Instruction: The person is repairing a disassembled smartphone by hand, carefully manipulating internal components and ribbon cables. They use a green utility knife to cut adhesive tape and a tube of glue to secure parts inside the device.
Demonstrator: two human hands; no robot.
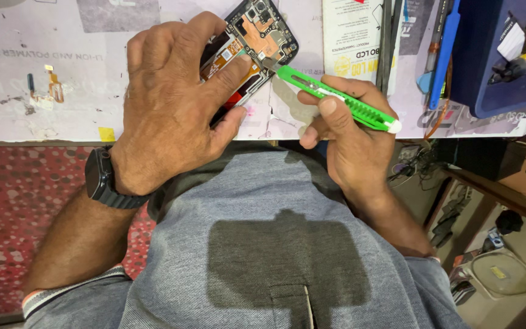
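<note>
An opened phone (263, 36) lies on the worktable (44, 109), its back off and its copper-coloured board and parts showing. My left hand (171, 103) lies flat over the phone's lower half and pins it down, a dark watch (101, 180) on the wrist. My right hand (348, 140) grips a green utility knife (336, 97) like a pen. The knife's tip touches the phone's right edge beside the board.
A small orange flex part (53, 88) lies at the table's left. A white printed box (351, 36) and a blue tray (500, 55) of tools stand at the right, with blue pry tools (442, 55) beside them. Red patterned floor shows below left, clutter below right.
</note>
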